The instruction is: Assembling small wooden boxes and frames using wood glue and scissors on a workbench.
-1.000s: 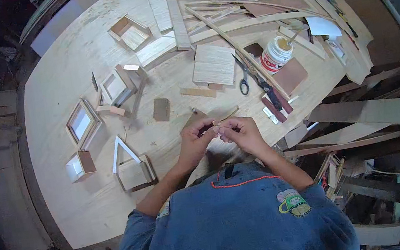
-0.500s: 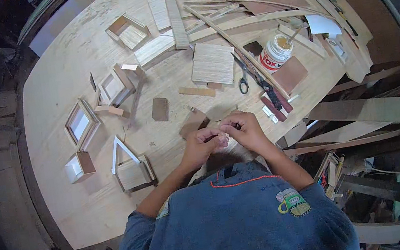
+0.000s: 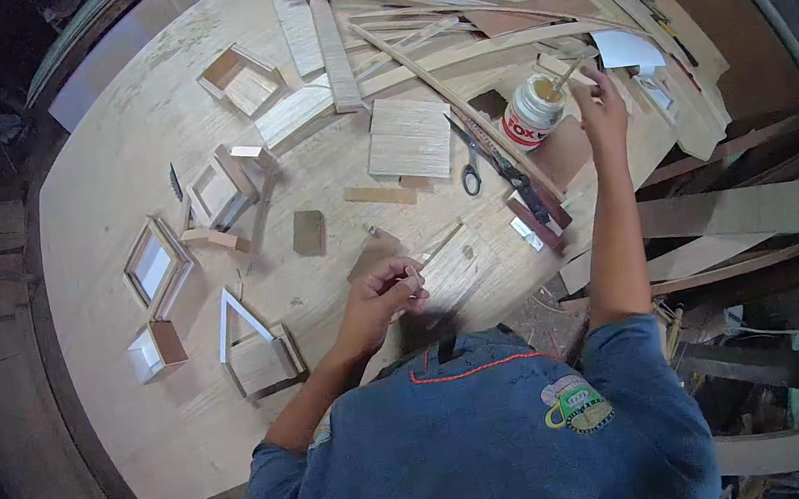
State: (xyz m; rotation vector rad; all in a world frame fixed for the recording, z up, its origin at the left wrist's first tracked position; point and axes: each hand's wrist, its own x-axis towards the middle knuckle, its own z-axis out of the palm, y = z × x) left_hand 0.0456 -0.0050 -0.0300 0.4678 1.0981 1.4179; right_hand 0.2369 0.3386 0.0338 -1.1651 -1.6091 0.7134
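White jar (image 3: 528,113), red on its label, stands open at the right of the table (image 3: 103,299): yellowish paste inside, stick (image 3: 579,68) leaning out of the mouth. Right hand (image 3: 603,107) is at the jar's right, arm stretched out, fingers bent right by the stick; can't tell if they are closed on it or just beside it.

Left hand (image 3: 381,302) is low over the near edge of the table, thumb and fingers together, pinching a small pale piece (image 3: 413,272). Most of that piece is hidden by the fingers, so shape unclear. Brown block (image 3: 375,252) sits just beyond this hand, thin stick lying to its right.

Between hands and jar: scissors (image 3: 471,179), then a dark tool with red-brown handles (image 3: 533,220), next to a long wood strip. Square board (image 3: 408,137) lies flat left of the scissors.

Left side: open wooden box (image 3: 254,93) at the far end, hexagonal frame (image 3: 176,240) nearer, peaked white frame (image 3: 248,313) nearer again.
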